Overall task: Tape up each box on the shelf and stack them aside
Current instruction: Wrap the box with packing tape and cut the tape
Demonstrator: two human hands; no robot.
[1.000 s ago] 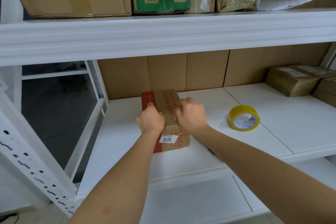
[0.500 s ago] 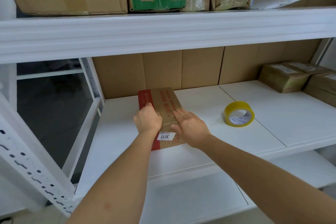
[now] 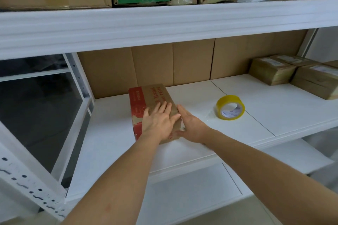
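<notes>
Brown cardboard box (image 3: 155, 102), red along its left side, lies on the white shelf (image 3: 192, 148) near the left end, midway between back wall and front edge. Left hand (image 3: 159, 120) rests flat on its top, fingers straight and spread; right hand (image 3: 192, 126) presses open-palmed against its right side. Tape roll (image 3: 230, 107) stands on edge to the right, apart from the box; taped boxes (image 3: 272, 70) sit at the right end. Risk: the flat hands have no real grip, so a push may skew the box or wrinkle poorly pressed tape. Against half a second ago, the left hand has uncurled from a fist and the right hand has slid off the top.
</notes>
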